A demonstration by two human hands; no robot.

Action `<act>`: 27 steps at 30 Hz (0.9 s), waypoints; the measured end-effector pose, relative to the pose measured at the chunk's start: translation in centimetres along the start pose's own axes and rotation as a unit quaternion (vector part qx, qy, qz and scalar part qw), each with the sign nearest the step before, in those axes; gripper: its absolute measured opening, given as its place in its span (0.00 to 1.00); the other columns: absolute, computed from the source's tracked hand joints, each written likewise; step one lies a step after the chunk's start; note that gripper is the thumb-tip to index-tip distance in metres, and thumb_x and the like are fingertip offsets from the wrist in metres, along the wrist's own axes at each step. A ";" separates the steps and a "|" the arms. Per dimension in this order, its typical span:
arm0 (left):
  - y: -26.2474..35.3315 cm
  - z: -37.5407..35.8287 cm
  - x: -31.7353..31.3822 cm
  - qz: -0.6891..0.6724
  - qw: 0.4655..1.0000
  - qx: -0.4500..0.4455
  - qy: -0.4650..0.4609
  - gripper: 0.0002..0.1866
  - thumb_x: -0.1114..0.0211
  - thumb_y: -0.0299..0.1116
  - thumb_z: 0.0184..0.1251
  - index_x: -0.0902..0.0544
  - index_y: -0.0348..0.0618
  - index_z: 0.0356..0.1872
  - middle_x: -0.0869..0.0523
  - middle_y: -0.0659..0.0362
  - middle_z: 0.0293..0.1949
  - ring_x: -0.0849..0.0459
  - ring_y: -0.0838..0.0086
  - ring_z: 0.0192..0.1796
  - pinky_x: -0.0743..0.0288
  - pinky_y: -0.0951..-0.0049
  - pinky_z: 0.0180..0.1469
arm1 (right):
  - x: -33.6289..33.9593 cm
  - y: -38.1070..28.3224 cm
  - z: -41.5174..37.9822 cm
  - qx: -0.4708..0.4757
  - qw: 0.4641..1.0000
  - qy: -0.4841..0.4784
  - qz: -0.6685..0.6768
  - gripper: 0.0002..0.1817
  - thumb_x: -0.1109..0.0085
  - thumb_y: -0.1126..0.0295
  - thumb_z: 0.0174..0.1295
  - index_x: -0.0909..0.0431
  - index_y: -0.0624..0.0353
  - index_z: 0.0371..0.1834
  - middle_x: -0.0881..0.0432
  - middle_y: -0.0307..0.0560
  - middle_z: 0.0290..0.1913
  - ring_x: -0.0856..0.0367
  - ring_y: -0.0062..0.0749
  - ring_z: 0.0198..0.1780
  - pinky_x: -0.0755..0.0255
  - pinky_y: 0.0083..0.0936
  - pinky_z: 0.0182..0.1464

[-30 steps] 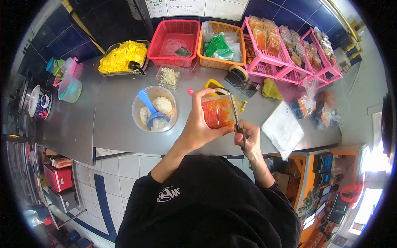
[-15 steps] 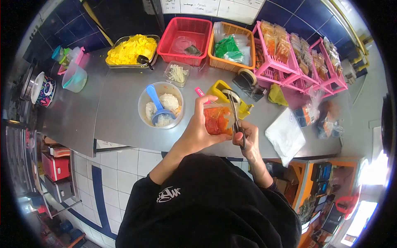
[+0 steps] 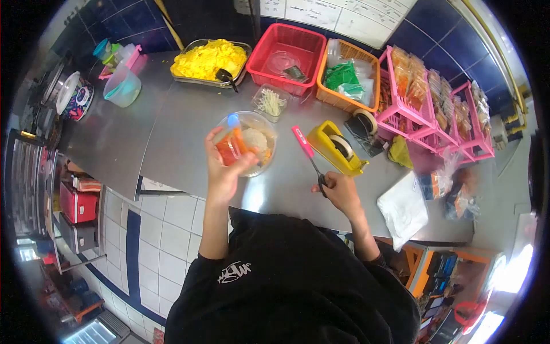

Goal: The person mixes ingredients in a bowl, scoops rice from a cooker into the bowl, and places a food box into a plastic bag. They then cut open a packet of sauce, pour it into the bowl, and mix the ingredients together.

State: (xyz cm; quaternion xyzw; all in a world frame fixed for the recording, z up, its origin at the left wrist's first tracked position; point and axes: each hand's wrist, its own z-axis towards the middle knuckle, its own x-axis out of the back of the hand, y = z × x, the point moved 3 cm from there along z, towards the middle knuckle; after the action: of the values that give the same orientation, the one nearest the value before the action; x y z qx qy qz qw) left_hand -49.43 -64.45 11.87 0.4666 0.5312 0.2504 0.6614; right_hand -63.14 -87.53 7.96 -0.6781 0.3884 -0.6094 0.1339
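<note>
My left hand [image 3: 223,178] grips a clear packet of orange-red food [image 3: 230,147], somewhat blurred, over the left side of a round tub. The tub [image 3: 273,127] holds white rice, and part of a blue scoop [image 3: 233,120] shows behind the packet. Black-handled scissors [image 3: 322,181] are in my right hand [image 3: 342,194], low over the steel counter, blades pointing up and left. Their tips lie near a pink-handled tool [image 3: 302,141] and a yellow tape dispenser [image 3: 335,148].
Along the back stand a tray of yellow food [image 3: 210,62], a red basket [image 3: 286,58], an orange basket [image 3: 350,76] and pink racks of packets [image 3: 409,97]. A small container of white strips [image 3: 270,102] sits before the red basket. White bags [image 3: 403,207] lie at right.
My left hand has moved left with the packet, from beside the tape dispenser to over the tub. The scissors have come away from the packet and down. The view has shifted.
</note>
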 end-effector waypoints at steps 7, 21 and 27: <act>-1.6 1.3 6.3 -0.034 0.987 -0.003 0.159 0.28 0.40 0.33 0.66 0.44 0.43 0.62 0.29 0.52 0.54 0.27 0.68 0.57 0.28 0.65 0.57 | -8.3 4.3 4.5 -0.052 0.987 0.016 -0.152 0.19 0.31 0.69 0.48 0.29 0.69 0.35 0.21 0.60 0.35 0.22 0.64 0.40 0.27 0.47 0.43; -0.3 1.8 5.9 0.008 0.988 0.012 0.153 0.08 0.48 0.36 0.72 0.29 0.45 0.44 0.24 0.63 0.42 0.24 0.79 0.45 0.26 0.74 0.47 | -1.6 -15.2 11.9 0.301 0.942 -0.047 0.140 0.16 0.42 0.74 0.60 0.27 0.63 0.52 0.22 0.46 0.26 0.23 0.26 0.26 0.30 0.23 0.29; 0.4 2.5 6.7 0.173 0.975 -0.052 0.132 0.07 0.43 0.33 0.69 0.27 0.43 0.42 0.23 0.62 0.39 0.22 0.81 0.39 0.22 0.77 0.38 | -3.1 -17.8 15.7 0.293 0.916 -0.188 0.200 0.12 0.47 0.65 0.65 0.20 0.61 0.43 0.17 0.44 0.31 0.21 0.23 0.35 0.27 0.23 0.39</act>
State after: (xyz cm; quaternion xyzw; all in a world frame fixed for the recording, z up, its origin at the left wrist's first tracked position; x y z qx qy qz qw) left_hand -44.93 -59.61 9.12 0.4792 0.5111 0.4475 0.5557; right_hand -41.95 -78.17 13.90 -0.6186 0.2881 -0.5178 0.5160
